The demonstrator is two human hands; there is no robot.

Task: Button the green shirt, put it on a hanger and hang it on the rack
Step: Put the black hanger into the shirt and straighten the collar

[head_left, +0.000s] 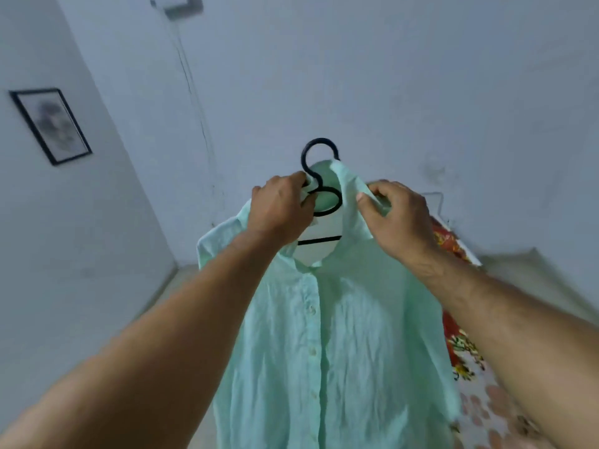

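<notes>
a person holds up a pale green button-front shirt (pixel 340 351) of crinkled cloth in front of a pale blue-grey wall (pixel 421 92), both bare forearms reaching up and forward. the shirt hangs on a black hanger (pixel 320 142) with a round open hook and a second loop below it; the hook stands free above the collar (pixel 348 189), touching nothing, and the hanger's thin crossbar shows through the neck opening. the left hand (pixel 278 212) is at the hanger's neck, its grip closed there, with fingers curled around the black stem and the left end of the collar. the right hand (pixel 398 218) has its grip closed on the right side of the collar, thumb and fingers pinching the cloth, which stands up on that side. below the hands the front placket lies closed, with a row of small pale buttons (pixel 311 310) fastened down the middle, and the body of the shirt drops straight down out of the bottom edge. on the left wall hangs a black-framed picture (pixel 50 126), tilted in the wide view and too blurred to read. a thin dark cable (pixel 191 92) runs down the corner of the room. to the right, behind the shirt, lies a bed with a red and orange floral sheet (pixel 460 348).
</notes>
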